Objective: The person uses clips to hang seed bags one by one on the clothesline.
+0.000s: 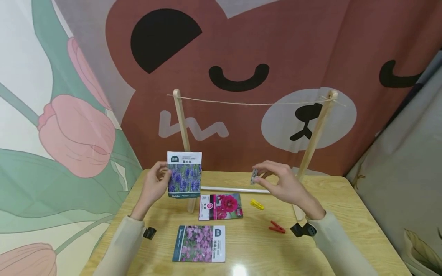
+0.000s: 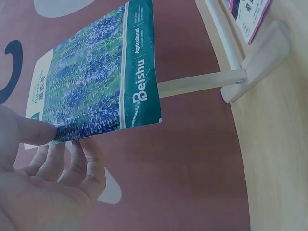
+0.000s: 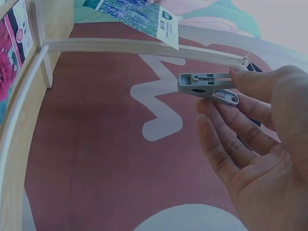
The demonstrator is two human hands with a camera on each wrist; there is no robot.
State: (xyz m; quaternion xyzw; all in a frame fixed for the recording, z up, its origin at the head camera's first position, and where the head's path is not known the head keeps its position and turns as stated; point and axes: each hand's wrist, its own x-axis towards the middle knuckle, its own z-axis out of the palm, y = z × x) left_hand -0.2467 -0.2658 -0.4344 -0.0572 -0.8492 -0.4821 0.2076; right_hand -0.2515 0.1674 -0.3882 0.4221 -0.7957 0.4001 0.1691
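Note:
My left hand (image 1: pixel 157 183) pinches the left edge of a seed packet (image 1: pixel 184 175) with purple lavender-like flowers, held upright above the table in front of the left post. In the left wrist view, the thumb lies on the front of the packet (image 2: pixel 91 77) and the fingers are behind it. My right hand (image 1: pixel 284 182) holds a grey clothespin (image 1: pixel 254 176) between thumb and fingers, to the right of the packet. The right wrist view shows this clothespin (image 3: pixel 207 86) with its nose pointing away from the hand. A thin string (image 1: pixel 238 103) stretches between two wooden posts above both hands.
On the wooden table (image 1: pixel 255 253) lie a packet with a red flower (image 1: pixel 226 207) and one with pink flowers (image 1: pixel 200 243). A yellow clothespin (image 1: pixel 257 204) and a red clothespin (image 1: pixel 277 227) lie to their right. A white rod (image 1: pixel 235 189) runs low between the posts.

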